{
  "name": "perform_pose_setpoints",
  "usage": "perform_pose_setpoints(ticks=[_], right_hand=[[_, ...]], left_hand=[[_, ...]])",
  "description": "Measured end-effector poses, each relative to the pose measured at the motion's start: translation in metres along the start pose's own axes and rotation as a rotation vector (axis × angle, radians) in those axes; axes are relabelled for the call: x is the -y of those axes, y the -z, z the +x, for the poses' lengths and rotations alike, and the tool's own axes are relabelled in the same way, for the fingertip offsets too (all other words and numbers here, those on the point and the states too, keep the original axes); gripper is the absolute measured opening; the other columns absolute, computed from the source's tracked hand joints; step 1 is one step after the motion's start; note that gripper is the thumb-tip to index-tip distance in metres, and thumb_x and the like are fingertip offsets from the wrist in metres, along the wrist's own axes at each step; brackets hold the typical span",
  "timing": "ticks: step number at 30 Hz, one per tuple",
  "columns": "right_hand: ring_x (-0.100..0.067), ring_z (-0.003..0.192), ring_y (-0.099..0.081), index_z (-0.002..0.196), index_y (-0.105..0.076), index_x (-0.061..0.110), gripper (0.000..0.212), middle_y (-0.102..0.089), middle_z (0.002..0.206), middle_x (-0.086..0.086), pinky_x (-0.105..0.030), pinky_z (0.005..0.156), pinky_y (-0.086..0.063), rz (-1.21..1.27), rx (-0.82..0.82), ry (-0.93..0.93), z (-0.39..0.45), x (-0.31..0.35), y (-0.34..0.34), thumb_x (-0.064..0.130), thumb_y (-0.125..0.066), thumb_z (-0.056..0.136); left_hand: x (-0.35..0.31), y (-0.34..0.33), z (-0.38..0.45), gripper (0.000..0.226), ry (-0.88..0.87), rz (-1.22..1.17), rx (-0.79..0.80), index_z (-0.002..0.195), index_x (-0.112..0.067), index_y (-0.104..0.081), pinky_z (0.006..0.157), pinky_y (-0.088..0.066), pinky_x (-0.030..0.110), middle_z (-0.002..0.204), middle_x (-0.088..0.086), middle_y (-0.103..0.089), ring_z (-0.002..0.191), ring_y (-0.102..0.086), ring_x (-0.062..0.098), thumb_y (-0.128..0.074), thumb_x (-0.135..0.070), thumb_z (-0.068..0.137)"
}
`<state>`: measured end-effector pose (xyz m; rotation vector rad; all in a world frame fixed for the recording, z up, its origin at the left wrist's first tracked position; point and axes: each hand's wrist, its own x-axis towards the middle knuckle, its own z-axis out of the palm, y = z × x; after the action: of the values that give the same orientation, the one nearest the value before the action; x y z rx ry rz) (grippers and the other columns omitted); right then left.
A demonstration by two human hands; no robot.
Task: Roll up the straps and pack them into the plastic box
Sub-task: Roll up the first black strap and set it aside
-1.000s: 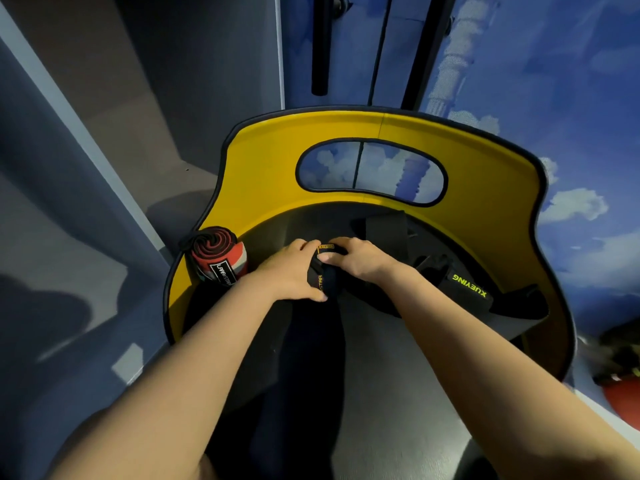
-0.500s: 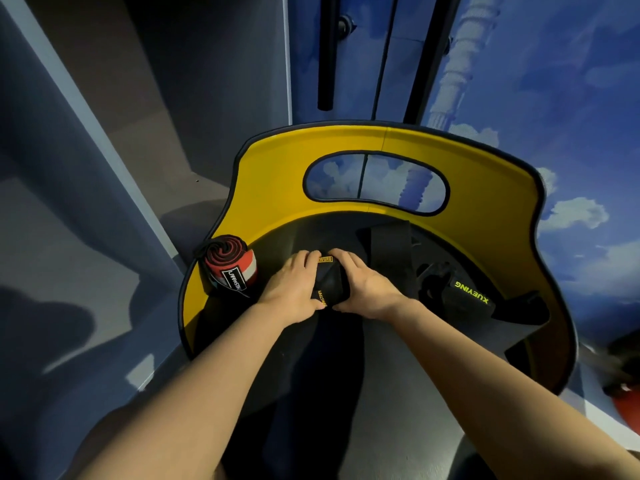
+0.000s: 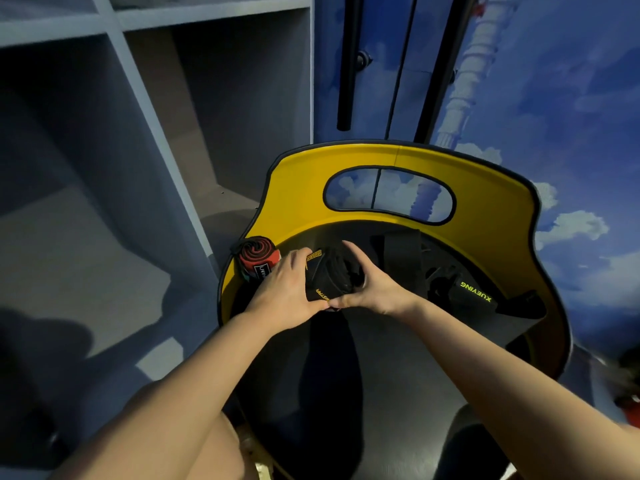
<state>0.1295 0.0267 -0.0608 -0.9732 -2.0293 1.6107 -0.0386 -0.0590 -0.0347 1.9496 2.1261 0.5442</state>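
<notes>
A rolled black strap (image 3: 330, 278) with orange lettering sits between both hands over a black and yellow chair seat (image 3: 398, 358). My left hand (image 3: 285, 292) wraps its left side, my right hand (image 3: 372, 287) grips its right side, thumbs meeting below. A red and black rolled strap (image 3: 256, 259) stands at the seat's left edge, just beside my left hand. A loose black strap (image 3: 401, 261) and one marked XUEYING (image 3: 476, 294) lie on the seat to the right. No plastic box shows.
The chair's yellow backrest (image 3: 485, 188) with an oval cut-out curves behind the straps. Grey shelf compartments (image 3: 156, 133) stand to the left. A blue cloud-painted wall (image 3: 571, 98) with black vertical bars (image 3: 346, 64) rises behind. A red object (image 3: 630, 403) is at the right edge.
The view has tilted up, so hands and chair sit lower in frame. Both hands have closed tighter round the black roll, which now looks thicker and turned end-on.
</notes>
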Motion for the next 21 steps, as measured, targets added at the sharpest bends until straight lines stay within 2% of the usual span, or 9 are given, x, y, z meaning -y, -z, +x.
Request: perform_pose_setpoints(ticks=[3, 6, 10, 12, 15, 17, 19, 21], right_hand=[[-0.01, 0.119, -0.052, 0.14, -0.032, 0.014, 0.087, -0.054, 0.123, 0.005, -0.031, 0.109, -0.038, 0.025, 0.015, 0.005, -0.002, 0.013, -0.009, 0.0, -0.079, 0.068], [-0.015, 0.115, -0.057, 0.127, -0.047, 0.013, 0.072, -0.06, 0.119, -0.003, -0.028, 0.103, -0.044, 0.029, 0.076, 0.011, -0.003, 0.023, -0.02, 0.007, -0.082, 0.064], [-0.015, 0.118, -0.053, 0.129, -0.042, 0.014, 0.079, -0.056, 0.123, -0.004, -0.028, 0.103, -0.042, -0.036, 0.083, 0.012, -0.001, 0.028, -0.038, 0.01, -0.083, 0.062], [-0.012, 0.115, -0.054, 0.128, -0.044, 0.016, 0.08, -0.058, 0.121, -0.001, -0.026, 0.102, -0.042, -0.102, 0.107, 0.021, 0.0, 0.029, -0.048, 0.014, -0.085, 0.059], [-0.009, 0.109, -0.057, 0.126, -0.046, 0.018, 0.079, -0.06, 0.115, 0.003, -0.021, 0.094, -0.044, -0.208, 0.17, 0.011, 0.004, 0.025, -0.061, 0.014, -0.085, 0.058], [-0.008, 0.105, -0.057, 0.127, -0.044, 0.019, 0.079, -0.061, 0.112, 0.005, -0.014, 0.087, -0.043, -0.286, 0.211, -0.001, 0.009, 0.024, -0.071, 0.011, -0.085, 0.06], [-0.009, 0.106, -0.057, 0.128, -0.043, 0.021, 0.078, -0.06, 0.112, 0.005, -0.014, 0.086, -0.042, -0.342, 0.24, -0.001, 0.017, 0.025, -0.08, 0.012, -0.085, 0.062], [-0.01, 0.107, -0.056, 0.129, -0.043, 0.021, 0.079, -0.06, 0.113, 0.004, -0.02, 0.09, -0.044, -0.408, 0.269, -0.001, 0.027, 0.028, -0.087, 0.014, -0.085, 0.062]], left_hand=[[0.005, 0.008, -0.014, 0.097, 0.08, -0.109, -0.019, 0.143, -0.015, -0.021, 0.107, -0.034, 0.035, 0.145, 0.007, -0.034, 0.134, -0.035, 0.024, -0.077, -0.045, 0.069], [0.013, 0.013, -0.026, 0.101, 0.12, -0.19, -0.007, 0.143, -0.017, -0.019, 0.105, -0.036, 0.037, 0.145, 0.007, -0.035, 0.133, -0.036, 0.025, -0.079, -0.045, 0.066], [0.027, 0.015, -0.045, 0.102, 0.137, -0.327, -0.006, 0.141, -0.024, -0.021, 0.102, -0.042, 0.039, 0.141, 0.002, -0.041, 0.129, -0.042, 0.021, -0.082, -0.042, 0.06], [0.036, 0.017, -0.054, 0.095, 0.159, -0.339, 0.039, 0.137, -0.025, -0.024, 0.099, -0.044, 0.038, 0.138, 0.0, -0.043, 0.127, -0.044, 0.019, -0.082, -0.039, 0.063], [0.057, 0.021, -0.062, 0.076, 0.197, -0.315, 0.236, 0.13, -0.022, -0.031, 0.101, -0.042, 0.038, 0.134, -0.001, -0.045, 0.125, -0.045, 0.018, -0.078, -0.034, 0.072], [0.069, 0.025, -0.064, 0.072, 0.224, -0.298, 0.344, 0.13, -0.019, -0.034, 0.103, -0.041, 0.039, 0.133, 0.0, -0.047, 0.123, -0.046, 0.017, -0.076, -0.035, 0.074], [0.076, 0.03, -0.062, 0.072, 0.246, -0.277, 0.345, 0.129, -0.018, -0.036, 0.103, -0.04, 0.038, 0.131, 0.001, -0.047, 0.122, -0.046, 0.017, -0.077, -0.034, 0.073], [0.079, 0.033, -0.06, 0.079, 0.232, -0.212, 0.332, 0.135, -0.02, -0.033, 0.104, -0.039, 0.036, 0.134, 0.002, -0.044, 0.123, -0.044, 0.018, -0.078, -0.032, 0.071]])
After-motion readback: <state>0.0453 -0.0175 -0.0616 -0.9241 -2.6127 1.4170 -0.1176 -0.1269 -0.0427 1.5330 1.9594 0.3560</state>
